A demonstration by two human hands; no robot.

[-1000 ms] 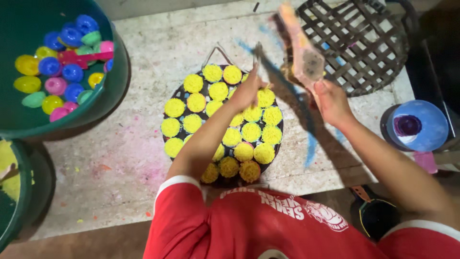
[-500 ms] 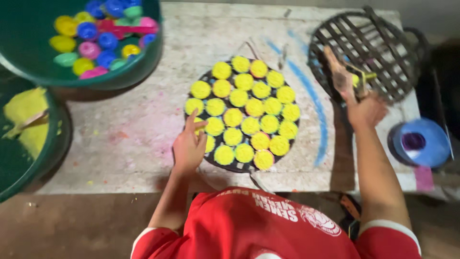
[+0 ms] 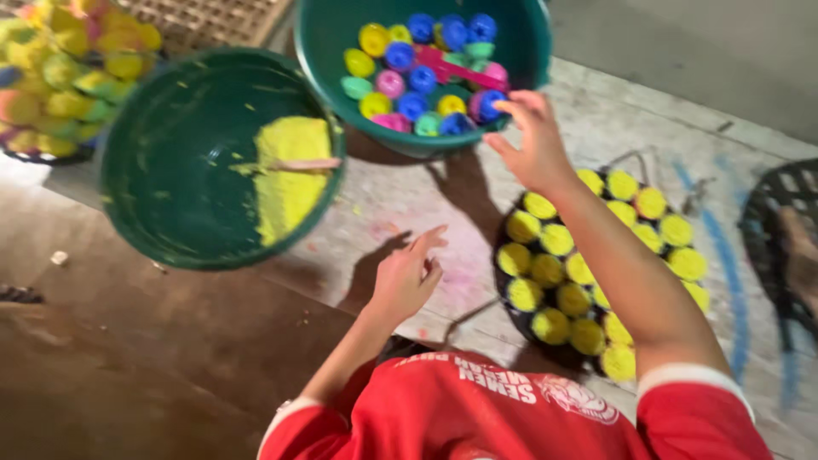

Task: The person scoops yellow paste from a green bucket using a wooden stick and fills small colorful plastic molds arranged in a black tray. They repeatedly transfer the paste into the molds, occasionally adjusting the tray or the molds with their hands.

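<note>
While the right hand (image 3: 532, 140) reaches with loose, empty fingers to the rim of the green tub (image 3: 341, 51) of coloured moulds (image 3: 422, 77), the left hand (image 3: 407, 277) hovers open over the surface (image 3: 409, 200), beside the round tray (image 3: 511, 315) of yellow cakes (image 3: 558, 273).

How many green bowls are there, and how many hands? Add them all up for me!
Green bowls: 2 (bowl of yellow powder, bowl of coloured cups)
Hands: 2 (left hand, right hand)
Total: 4
</note>
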